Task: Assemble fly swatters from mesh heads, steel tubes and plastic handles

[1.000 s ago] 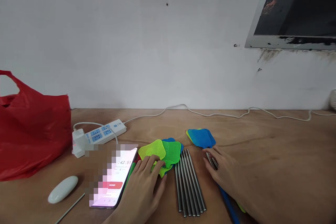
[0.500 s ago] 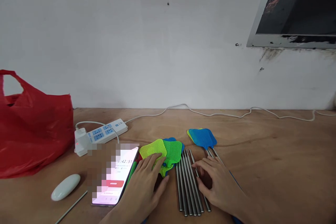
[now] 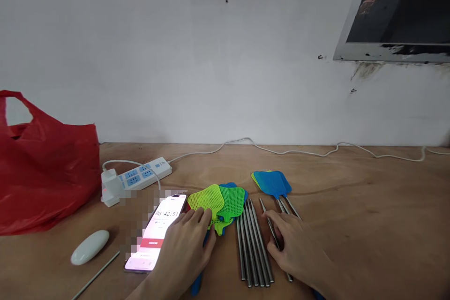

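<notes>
As the wooden table [image 3: 372,225] spreads beneath both grips, I've the left hand [image 3: 186,243] at the mesh swatter heads [image 3: 232,200], its hold hidden; blue heads [image 3: 269,183] lie beyond my right hand [image 3: 295,243], a row of steel rods [image 3: 253,248] just left of it. And the single rod [image 3: 273,230]! Right under those curled right fingers, the nearer hand, long axis running away, far end leaning left; whether pinched, I can't tell.

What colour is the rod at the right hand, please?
The rod is silvery grey, best seen in the head view.
</notes>
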A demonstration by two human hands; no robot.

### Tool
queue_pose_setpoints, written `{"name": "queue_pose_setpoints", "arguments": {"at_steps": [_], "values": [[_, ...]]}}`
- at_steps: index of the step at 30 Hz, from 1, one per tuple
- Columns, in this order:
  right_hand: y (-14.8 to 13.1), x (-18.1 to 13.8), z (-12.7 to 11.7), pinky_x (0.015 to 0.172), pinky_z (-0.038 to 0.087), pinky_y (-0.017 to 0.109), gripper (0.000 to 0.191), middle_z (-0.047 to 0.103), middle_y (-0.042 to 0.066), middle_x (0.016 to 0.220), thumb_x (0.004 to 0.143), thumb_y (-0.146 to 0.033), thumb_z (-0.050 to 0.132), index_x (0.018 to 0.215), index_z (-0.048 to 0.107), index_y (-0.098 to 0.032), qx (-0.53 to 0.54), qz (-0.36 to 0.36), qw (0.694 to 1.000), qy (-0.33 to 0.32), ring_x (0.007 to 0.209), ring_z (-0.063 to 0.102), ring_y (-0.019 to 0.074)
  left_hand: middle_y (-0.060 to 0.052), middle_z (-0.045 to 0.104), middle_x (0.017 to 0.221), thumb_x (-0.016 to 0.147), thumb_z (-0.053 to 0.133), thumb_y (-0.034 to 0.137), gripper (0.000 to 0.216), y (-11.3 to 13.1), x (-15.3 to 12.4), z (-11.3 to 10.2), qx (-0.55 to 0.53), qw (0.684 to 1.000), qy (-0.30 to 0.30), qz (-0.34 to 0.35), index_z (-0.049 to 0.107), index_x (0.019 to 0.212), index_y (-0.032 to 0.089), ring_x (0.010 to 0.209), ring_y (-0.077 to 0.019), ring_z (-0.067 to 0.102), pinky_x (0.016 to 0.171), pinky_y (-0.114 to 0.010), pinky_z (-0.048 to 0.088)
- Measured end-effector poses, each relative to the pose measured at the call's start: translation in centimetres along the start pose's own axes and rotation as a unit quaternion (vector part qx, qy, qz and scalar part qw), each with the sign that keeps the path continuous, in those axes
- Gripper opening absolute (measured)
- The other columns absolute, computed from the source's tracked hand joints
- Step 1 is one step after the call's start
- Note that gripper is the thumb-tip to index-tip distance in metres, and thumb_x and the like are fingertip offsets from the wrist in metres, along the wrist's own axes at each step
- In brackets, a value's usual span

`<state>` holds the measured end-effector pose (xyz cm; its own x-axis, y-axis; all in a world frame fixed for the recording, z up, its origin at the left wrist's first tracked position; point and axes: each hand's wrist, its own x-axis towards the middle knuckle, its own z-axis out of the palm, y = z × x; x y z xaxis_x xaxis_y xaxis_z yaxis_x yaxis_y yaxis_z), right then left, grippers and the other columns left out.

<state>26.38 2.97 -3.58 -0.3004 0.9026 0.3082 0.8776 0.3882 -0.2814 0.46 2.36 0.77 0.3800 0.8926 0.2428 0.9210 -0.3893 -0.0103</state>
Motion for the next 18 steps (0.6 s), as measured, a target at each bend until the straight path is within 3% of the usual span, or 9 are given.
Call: {"name": "queue_pose_setpoints", "arguments": {"at_steps": [7, 12, 18], "values": [[0.0, 0.0, -0.1, 0.064, 0.042, 0.032, 0.033, 0.064, 0.002, 0.072, 0.076, -0.012, 0.053, 0.106, 0.063, -0.022, 0.003, -0.004, 1.0, 0.009, 0.068, 0.063, 0.0226, -0.008, 0.068, 0.091, 0.095, 0.04, 0.013, 0.022, 1.6, -1.0, 1.1, -0.086, 0.993, 0.011, 0.076, 0.06, 0.09, 0.019, 0.084, -0.0285, 0.067, 0.075, -0.047, 0.053], [0.1, 0.0, 0.1, 0.064, 0.043, 0.032, 0.036, 0.069, 0.004, 0.077, 0.076, -0.011, 0.053, 0.108, 0.063, -0.021, -0.007, -0.01, 1.0, 0.019, 0.069, 0.065, 0.0233, -0.017, 0.069, 0.114, 0.095, 0.044, 0.015, 0.029, 1.3, -1.3, 2.2, -0.005, 0.993, 0.081, 0.083, 0.06, 0.118, 0.014, 0.102, -0.0361, 0.065, 0.085, -0.055, 0.053], [0.1, -0.1, 0.1, 0.062, 0.042, 0.032, 0.038, 0.071, 0.004, 0.079, 0.073, -0.012, 0.054, 0.109, 0.064, -0.02, -0.02, -0.017, 0.999, 0.019, 0.067, 0.066, 0.0237, -0.015, 0.07, 0.114, 0.096, 0.043, 0.02, 0.029, 1.2, -1.1, 2.2, 0.013, 0.995, 0.079, 0.065, 0.062, 0.118, 0.016, 0.101, -0.0343, 0.066, 0.084, -0.052, 0.055]]}}
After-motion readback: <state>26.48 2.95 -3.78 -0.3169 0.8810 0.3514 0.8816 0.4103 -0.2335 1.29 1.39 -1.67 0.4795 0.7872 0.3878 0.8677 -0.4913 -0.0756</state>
